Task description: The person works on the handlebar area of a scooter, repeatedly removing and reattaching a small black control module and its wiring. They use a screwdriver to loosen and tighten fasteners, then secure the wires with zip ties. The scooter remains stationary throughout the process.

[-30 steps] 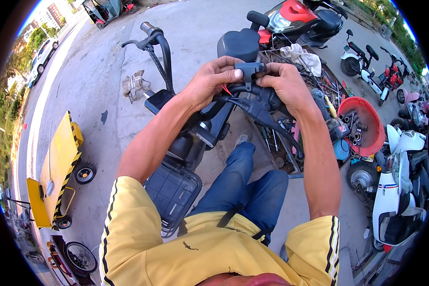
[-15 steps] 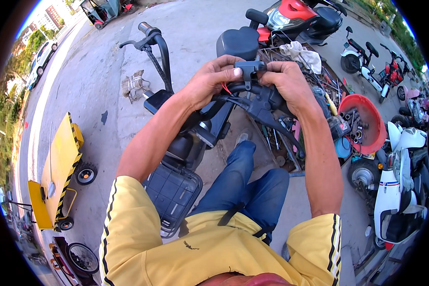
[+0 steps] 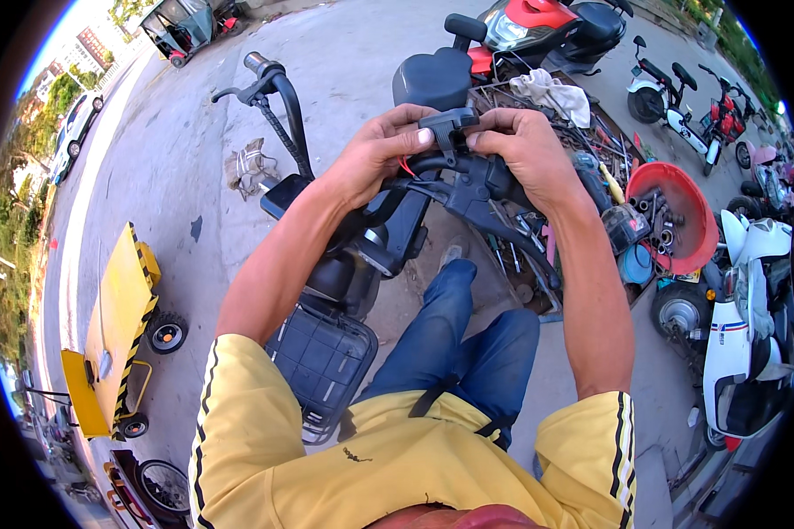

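Tilted since earlier, at the handlebar (image 3: 425,164), between your left hand (image 3: 373,152) and right hand (image 3: 531,152), is the black housing (image 3: 444,126). Left pinches it closed; right's grip I cannot tell. Likely light, stiff (perhaps slippery): hold its ends.

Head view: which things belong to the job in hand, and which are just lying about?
Seemingly in the job:
small black plastic housing, between left hand and right hand
curved black handlebar
thin red wire

Seemingly lying about:
round red plastic tub
crumpled white cloth
yellow flat cart
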The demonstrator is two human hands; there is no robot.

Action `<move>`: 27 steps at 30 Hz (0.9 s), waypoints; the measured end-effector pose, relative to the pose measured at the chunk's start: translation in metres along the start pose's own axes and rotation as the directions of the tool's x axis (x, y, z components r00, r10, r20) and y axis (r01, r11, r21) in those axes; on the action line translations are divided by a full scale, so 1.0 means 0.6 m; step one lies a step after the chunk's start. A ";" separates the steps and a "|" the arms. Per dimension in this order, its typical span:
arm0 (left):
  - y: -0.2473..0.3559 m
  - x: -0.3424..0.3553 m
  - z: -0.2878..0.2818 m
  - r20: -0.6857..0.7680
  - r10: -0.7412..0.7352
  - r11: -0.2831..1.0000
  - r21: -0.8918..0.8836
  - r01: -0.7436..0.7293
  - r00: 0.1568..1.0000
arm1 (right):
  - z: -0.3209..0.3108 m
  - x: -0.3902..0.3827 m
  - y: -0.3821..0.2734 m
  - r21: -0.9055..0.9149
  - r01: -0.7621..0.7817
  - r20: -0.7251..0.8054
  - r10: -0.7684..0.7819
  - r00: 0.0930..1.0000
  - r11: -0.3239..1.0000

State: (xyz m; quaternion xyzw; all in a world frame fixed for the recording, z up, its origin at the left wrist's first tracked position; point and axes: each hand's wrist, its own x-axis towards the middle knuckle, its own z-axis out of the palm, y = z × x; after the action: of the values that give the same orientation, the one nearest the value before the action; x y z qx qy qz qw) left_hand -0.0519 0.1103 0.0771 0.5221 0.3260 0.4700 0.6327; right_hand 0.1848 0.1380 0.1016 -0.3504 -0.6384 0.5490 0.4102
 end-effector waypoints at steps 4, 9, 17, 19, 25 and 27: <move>0.000 -0.002 0.003 -0.034 0.007 1.000 0.015 -0.006 0.999 | 0.004 0.001 -0.006 -0.062 -0.043 0.020 0.045 0.999 0.997; 0.001 -0.004 0.007 -0.046 0.018 0.999 0.033 -0.016 0.999 | 0.008 0.003 -0.007 -0.028 -0.080 0.007 0.080 0.997 0.996; 0.000 -0.005 0.005 -0.026 0.037 0.998 0.054 -0.035 0.999 | 0.005 0.010 0.002 -0.049 -0.085 -0.018 0.085 0.996 0.995; 0.002 -0.003 0.011 -0.003 0.045 0.998 0.048 -0.045 0.999 | -0.001 0.008 0.002 -0.063 -0.080 -0.034 0.077 0.996 0.995; 0.001 -0.002 0.008 -0.022 0.053 0.997 0.054 -0.052 0.998 | 0.000 0.009 0.002 -0.052 -0.083 -0.021 0.082 0.996 0.995; 0.004 -0.005 0.013 -0.021 0.043 0.998 0.041 -0.042 0.999 | 0.005 0.004 0.000 -0.028 -0.085 -0.028 0.084 0.996 0.996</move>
State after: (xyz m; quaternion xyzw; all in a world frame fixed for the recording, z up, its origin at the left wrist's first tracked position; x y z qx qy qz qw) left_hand -0.0465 0.1049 0.0808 0.5367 0.3311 0.4823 0.6081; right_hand 0.1813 0.1388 0.1018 -0.3903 -0.6254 0.5517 0.3900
